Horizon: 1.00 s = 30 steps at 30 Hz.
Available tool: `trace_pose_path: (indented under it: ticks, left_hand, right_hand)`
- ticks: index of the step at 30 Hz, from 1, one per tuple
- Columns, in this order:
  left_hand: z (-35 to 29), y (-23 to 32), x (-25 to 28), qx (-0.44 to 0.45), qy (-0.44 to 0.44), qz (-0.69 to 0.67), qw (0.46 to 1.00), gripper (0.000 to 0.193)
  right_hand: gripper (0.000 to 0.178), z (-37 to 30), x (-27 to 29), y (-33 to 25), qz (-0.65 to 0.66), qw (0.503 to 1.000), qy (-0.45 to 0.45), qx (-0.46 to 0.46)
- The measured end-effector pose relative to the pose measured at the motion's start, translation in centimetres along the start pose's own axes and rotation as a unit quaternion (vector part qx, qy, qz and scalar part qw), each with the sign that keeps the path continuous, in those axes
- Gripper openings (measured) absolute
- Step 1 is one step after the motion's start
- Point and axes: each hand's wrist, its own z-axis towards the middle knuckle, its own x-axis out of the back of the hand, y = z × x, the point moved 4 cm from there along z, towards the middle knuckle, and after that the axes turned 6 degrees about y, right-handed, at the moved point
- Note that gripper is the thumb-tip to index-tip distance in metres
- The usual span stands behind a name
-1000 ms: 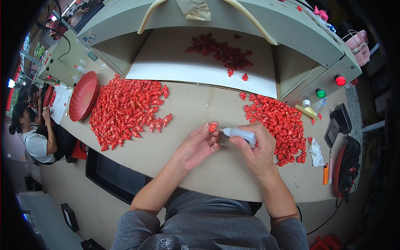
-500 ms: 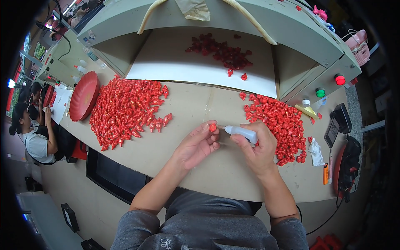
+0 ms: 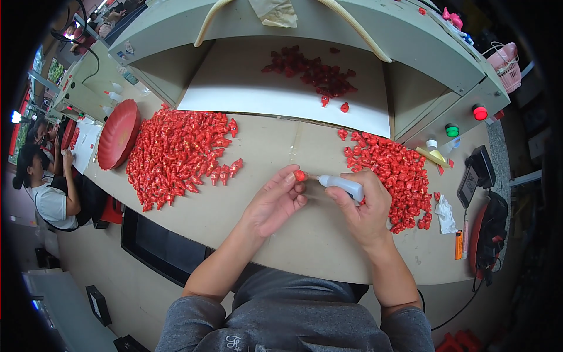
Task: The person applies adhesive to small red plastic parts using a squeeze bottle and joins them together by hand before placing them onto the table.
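Note:
My left hand pinches one small red piece between thumb and fingertips above the table's middle. Its fellow, my right hand, grips a small white squeeze bottle whose nozzle points left and touches that piece. A big heap of red pieces lies to the left of my hands. Another heap of red pieces spreads just behind my right hand.
A red plate leans at the far left. A recessed bay behind holds a white sheet and more red pieces. Red and green buttons, a second bottle and an orange lighter sit right. Another person sits left.
Barely anything differs: both hands hold their pose, with the bottle's nozzle kept against the red piece.

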Motion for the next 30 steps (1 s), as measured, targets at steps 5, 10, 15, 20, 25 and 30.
trace_pose_path:
  ticks: [5,10,15,20,25,30]
  left_hand:
    - [0.0,0.2,0.0,-0.009,0.003,0.001,1.000,0.023]
    - [0.0,0.3,0.0,-0.017,0.012,0.004,1.000,0.021]
    - [-0.1,0.3,0.0,-0.023,0.014,0.011,1.000,0.022]
    - [-0.1,0.3,0.1,-0.029,0.014,0.014,0.999,0.021]
    - [0.0,0.1,0.2,-0.031,0.023,0.012,0.999,0.023]
    - [0.1,0.6,-0.2,-0.023,-0.006,-0.004,1.000,0.021]
  right_hand:
    - [0.028,0.0,-0.1,0.1,0.002,1.000,-0.008,-0.016]
    - [0.028,0.1,-0.1,-0.1,-0.002,1.000,-0.007,-0.004]
    - [0.028,0.1,-0.1,-0.2,-0.003,1.000,-0.003,-0.002]
    - [0.028,-0.1,-0.1,-0.1,-0.003,1.000,-0.010,-0.009]
    - [0.024,-0.2,-0.1,0.3,0.013,0.999,-0.024,-0.040]
    - [0.019,0.9,0.9,4.2,0.223,0.941,0.009,-0.256]
